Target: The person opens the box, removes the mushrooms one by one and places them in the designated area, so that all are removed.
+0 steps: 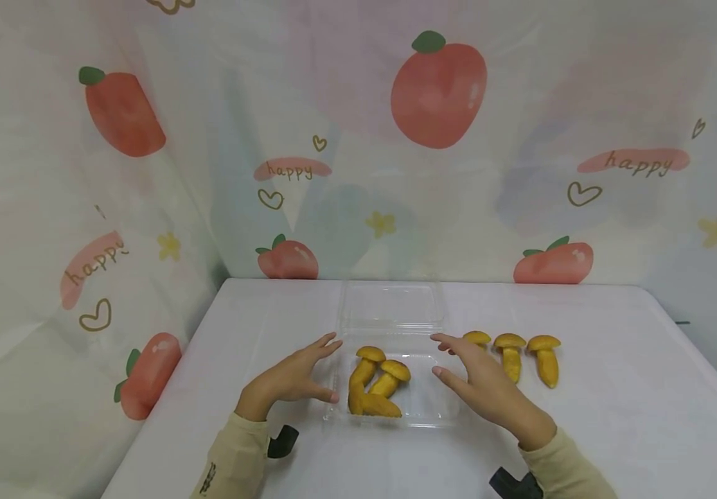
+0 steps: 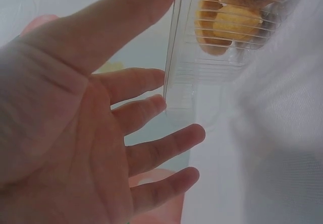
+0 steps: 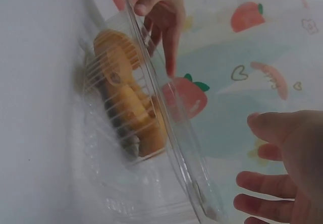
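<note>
- Clear plastic box (image 1: 433, 402): lower centre of head view, mushrooms (image 1: 383, 405) inside.
- Left hand (image 1: 289, 376): grip spread, beside the box.
- Right hand (image 1: 488, 384): grip spread, near the box.
- Three more mushrooms (image 1: 510, 344): table (image 1: 620, 416), right of centre.

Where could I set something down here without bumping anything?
Two broad bare patches of white table: right of the loose mushrooms, and between the left wall cloth and the left hand. Inside the clear box, the right side is bare. It's crowded on the box's left, where more mushrooms cluster, and around the right hand by the loose row.
</note>
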A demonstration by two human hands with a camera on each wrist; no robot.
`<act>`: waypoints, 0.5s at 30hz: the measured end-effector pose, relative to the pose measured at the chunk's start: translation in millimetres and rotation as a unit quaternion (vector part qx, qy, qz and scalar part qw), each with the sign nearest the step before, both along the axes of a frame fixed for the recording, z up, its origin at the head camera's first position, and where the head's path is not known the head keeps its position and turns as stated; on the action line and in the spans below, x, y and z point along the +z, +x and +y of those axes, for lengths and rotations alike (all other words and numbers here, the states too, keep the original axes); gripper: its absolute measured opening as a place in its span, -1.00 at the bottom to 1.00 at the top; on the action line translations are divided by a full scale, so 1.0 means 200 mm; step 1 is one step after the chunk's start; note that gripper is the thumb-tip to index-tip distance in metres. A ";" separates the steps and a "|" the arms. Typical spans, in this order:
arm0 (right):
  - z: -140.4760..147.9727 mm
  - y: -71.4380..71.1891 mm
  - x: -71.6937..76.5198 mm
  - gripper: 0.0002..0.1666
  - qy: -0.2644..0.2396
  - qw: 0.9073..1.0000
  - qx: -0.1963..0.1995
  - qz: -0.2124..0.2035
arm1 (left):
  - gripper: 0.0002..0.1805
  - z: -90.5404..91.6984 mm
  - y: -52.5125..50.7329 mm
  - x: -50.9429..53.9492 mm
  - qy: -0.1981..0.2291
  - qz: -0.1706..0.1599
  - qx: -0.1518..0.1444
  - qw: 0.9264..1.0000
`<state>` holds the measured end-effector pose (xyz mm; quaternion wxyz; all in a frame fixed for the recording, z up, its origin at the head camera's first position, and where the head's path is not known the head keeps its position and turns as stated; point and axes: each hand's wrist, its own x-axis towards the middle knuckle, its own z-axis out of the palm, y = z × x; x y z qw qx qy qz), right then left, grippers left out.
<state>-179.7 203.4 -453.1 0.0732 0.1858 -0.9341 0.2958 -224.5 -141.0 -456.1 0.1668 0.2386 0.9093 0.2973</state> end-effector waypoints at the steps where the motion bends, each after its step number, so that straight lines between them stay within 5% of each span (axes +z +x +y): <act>1: -0.01 0.00 0.00 -0.37 -0.003 1.000 0.005 0.001 | 0.07 0.00 0.00 0.00 0.000 0.000 0.002 1.000; 15: -0.14 0.05 -0.03 -0.45 -0.012 0.997 0.075 -0.004 | 0.06 0.02 0.01 0.02 -0.007 -0.006 0.015 1.000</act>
